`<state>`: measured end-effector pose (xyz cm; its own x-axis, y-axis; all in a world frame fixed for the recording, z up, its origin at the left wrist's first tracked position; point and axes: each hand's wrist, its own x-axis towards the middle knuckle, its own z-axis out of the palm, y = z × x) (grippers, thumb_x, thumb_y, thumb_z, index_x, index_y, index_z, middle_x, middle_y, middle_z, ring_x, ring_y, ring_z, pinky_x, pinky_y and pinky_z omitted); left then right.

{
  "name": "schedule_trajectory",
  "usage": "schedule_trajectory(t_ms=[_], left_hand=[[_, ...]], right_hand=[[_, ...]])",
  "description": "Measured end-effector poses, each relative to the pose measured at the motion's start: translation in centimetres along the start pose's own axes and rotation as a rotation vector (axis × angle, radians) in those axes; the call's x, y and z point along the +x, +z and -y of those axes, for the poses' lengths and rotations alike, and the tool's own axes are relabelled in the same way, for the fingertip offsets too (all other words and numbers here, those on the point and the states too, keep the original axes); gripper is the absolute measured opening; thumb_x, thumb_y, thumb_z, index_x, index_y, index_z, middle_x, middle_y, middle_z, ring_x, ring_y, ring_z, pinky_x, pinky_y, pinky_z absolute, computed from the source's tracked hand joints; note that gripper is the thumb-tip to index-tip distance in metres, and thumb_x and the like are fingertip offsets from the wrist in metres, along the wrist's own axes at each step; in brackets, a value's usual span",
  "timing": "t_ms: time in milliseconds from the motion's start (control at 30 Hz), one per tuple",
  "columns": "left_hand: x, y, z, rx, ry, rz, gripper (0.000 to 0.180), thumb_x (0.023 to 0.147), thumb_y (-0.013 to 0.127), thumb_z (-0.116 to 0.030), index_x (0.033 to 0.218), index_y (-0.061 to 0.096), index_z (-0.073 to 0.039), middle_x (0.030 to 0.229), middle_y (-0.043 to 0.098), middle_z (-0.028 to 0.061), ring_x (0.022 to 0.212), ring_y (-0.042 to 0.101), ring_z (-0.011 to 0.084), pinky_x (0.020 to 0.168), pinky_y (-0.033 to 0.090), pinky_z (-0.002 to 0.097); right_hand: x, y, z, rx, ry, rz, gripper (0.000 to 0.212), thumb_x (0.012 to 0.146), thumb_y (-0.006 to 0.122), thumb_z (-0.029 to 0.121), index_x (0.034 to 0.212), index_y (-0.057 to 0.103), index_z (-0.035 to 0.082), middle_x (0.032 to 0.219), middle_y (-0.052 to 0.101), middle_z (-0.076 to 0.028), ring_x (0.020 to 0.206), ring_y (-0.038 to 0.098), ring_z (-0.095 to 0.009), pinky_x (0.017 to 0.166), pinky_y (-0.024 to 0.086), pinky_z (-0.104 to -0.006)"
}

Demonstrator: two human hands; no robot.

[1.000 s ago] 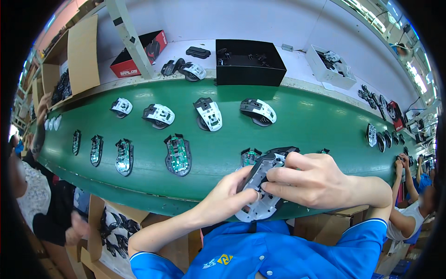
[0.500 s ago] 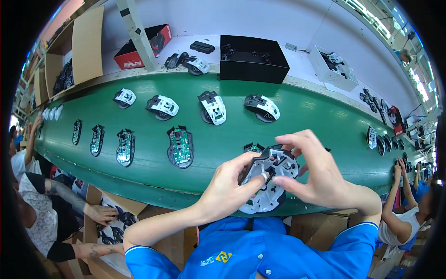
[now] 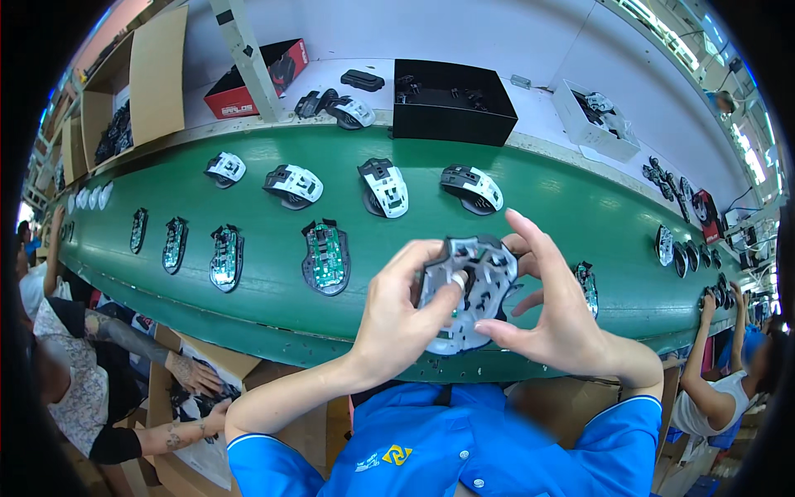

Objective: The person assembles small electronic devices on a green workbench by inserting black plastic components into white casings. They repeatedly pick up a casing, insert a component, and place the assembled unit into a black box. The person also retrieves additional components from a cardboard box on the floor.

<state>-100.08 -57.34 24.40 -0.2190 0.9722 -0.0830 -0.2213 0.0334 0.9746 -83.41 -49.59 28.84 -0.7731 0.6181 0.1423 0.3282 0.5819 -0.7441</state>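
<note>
My left hand (image 3: 397, 302) grips an upturned mouse top shell (image 3: 460, 338), pale grey inside with a dark rim, its thumb pressed into the hollow. The shell is slightly blurred. At its right side is my right hand (image 3: 563, 311), fingers apart, index finger pointing up and thumb tip at the shell's lower right edge. Just beyond the right hand lies a mouse base with a green circuit board (image 3: 587, 286), partly hidden by that hand. Another mouse base with circuit board (image 3: 327, 255) rests to the left of my hands.
White-and-black mouse shells (image 3: 383, 189) stand in a row across the green work surface (image 3: 248, 319). More circuit-board bases (image 3: 226, 258) lie at left. On the back shelf are a black box (image 3: 451, 114) and a white box (image 3: 592, 132). A co-worker's hands (image 3: 192, 373) reach into a carton at left.
The shell has shifted up and left in my hands and turned. My right hand moved slightly left, uncovering the base beside it. The left co-worker's second hand has come to the carton.
</note>
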Motion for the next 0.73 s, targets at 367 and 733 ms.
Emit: schedule_trajectory(t_ms=[367, 733], left_hand=[[0.4, 0.3, 0.2, 0.023, 0.298, -0.047, 0.023, 0.084, 0.056, 0.003, 0.107, 0.055, 0.006, 0.126, 0.042, 0.0115, 0.104, 0.054, 0.0149, 0.073, 0.057, 0.0248], [-0.5, -1.0, 0.7, 0.178, 0.319, 0.062, 0.051, 0.079, 0.066, -0.012, 0.124, 0.047, 0.004, 0.128, 0.044, 0.0148, 0.108, 0.054, 0.0265, 0.09, 0.048, 0.0281]], right_hand=[[0.2, 4.9, -2.0, 0.029, -0.173, -0.294, 0.085, 0.07, 0.065, -0.001, 0.14, 0.016, -0.006, 0.127, 0.043, -0.023, 0.09, 0.06, -0.028, 0.076, 0.051, -0.0351], [0.5, 4.2, -2.1, 0.213, -0.161, -0.285, 0.078, 0.074, 0.064, -0.004, 0.14, 0.022, 0.001, 0.132, 0.04, -0.014, 0.111, 0.054, -0.027, 0.085, 0.05, -0.0324]])
